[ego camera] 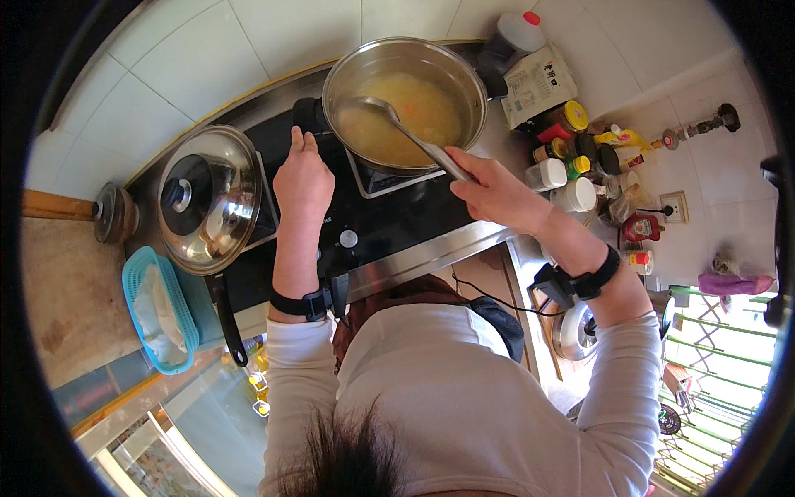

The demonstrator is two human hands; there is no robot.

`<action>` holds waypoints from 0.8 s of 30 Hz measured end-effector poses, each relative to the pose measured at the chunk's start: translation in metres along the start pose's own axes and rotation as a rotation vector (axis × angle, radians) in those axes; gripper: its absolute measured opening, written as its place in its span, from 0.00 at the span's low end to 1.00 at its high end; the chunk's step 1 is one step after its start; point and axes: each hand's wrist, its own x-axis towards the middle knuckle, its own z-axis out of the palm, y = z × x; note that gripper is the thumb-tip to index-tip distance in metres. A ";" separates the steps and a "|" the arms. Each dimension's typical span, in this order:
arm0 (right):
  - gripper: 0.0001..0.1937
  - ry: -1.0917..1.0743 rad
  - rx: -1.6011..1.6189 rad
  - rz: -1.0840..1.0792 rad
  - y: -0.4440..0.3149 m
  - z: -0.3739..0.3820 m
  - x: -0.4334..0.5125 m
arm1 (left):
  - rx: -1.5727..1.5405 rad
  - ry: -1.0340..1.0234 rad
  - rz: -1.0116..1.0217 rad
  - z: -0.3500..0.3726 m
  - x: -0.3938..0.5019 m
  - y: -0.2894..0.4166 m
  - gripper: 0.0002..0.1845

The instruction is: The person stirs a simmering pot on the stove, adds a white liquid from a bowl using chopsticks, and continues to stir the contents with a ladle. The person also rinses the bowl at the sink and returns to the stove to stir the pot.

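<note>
A wide stainless-steel pot (404, 46) stands on the right burner of a black gas stove (397, 214), with cloudy yellowish soup (397, 124) in it. My right hand (497, 189) grips the handle of a metal ladle (428, 146) slanting over the pot's near rim. The ladle's bowl is partly in the soup, where a small orange bit shows. At the pot's left side, my left hand (304, 177) has two fingers stretched to the black side handle (307, 116). Their tips meet the handle's near edge in view; whether they grip it is hidden.
A lidded pan (208, 205) sits on the left burner, its black handle (230, 323) jutting towards me. A blue plastic basket (158, 310) holds white cloth-like material. Several jars (574, 192) crowd the right counter below a wall socket (674, 207). A small lidded pot (115, 214) stands far left.
</note>
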 end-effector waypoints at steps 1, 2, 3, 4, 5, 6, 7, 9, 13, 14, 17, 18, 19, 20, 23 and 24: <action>0.23 0.022 -0.176 -0.041 0.000 -0.005 -0.003 | 0.001 -0.001 0.000 0.000 0.000 0.000 0.26; 0.25 0.044 -0.353 -0.082 -0.001 -0.012 -0.006 | 0.002 -0.001 0.000 0.001 0.000 0.000 0.26; 0.26 0.064 -0.530 -0.124 0.000 -0.018 -0.008 | 0.004 -0.002 -0.003 0.001 0.000 -0.001 0.26; 0.27 0.094 -0.631 -0.235 0.002 -0.025 -0.008 | 0.001 -0.006 -0.003 0.001 -0.001 -0.002 0.26; 0.28 0.125 -0.732 -0.349 0.006 -0.031 -0.007 | -0.001 -0.009 -0.004 0.000 -0.001 -0.003 0.26; 0.29 0.159 -0.831 -0.459 0.008 -0.036 -0.006 | -0.005 -0.015 0.000 0.001 0.000 -0.003 0.26; 0.30 0.185 -0.948 -0.476 0.006 -0.040 -0.004 | -0.010 -0.022 0.001 0.000 0.000 -0.002 0.26; 0.30 0.234 -1.182 -0.515 -0.006 -0.047 -0.001 | -0.019 -0.033 -0.001 -0.002 0.000 -0.002 0.27; 0.34 0.303 -1.589 -0.548 -0.018 -0.059 0.018 | -0.013 -0.016 0.009 -0.001 -0.001 -0.004 0.27; 0.35 0.308 -1.620 -0.593 -0.014 -0.067 0.026 | -0.017 -0.016 0.013 -0.001 -0.001 -0.004 0.27; 0.35 0.341 -1.682 -0.522 -0.023 -0.070 0.033 | -0.017 -0.020 0.011 -0.003 -0.002 -0.004 0.27; 0.35 0.339 -1.676 -0.453 -0.023 -0.072 0.035 | -0.017 -0.023 0.010 -0.002 -0.002 -0.004 0.27; 0.35 0.337 -1.669 -0.383 -0.023 -0.074 0.037 | -0.017 -0.026 0.007 -0.002 -0.002 -0.004 0.27; 0.34 0.335 -1.661 -0.313 -0.023 -0.076 0.037 | -0.017 -0.028 0.005 -0.003 -0.002 -0.003 0.27; 0.32 0.322 -1.592 -0.212 -0.020 -0.081 0.033 | -0.015 -0.033 -0.002 -0.004 -0.003 -0.003 0.27; 0.31 0.356 -1.565 -0.204 -0.017 -0.082 0.031 | -0.013 -0.034 -0.003 -0.004 -0.003 -0.003 0.27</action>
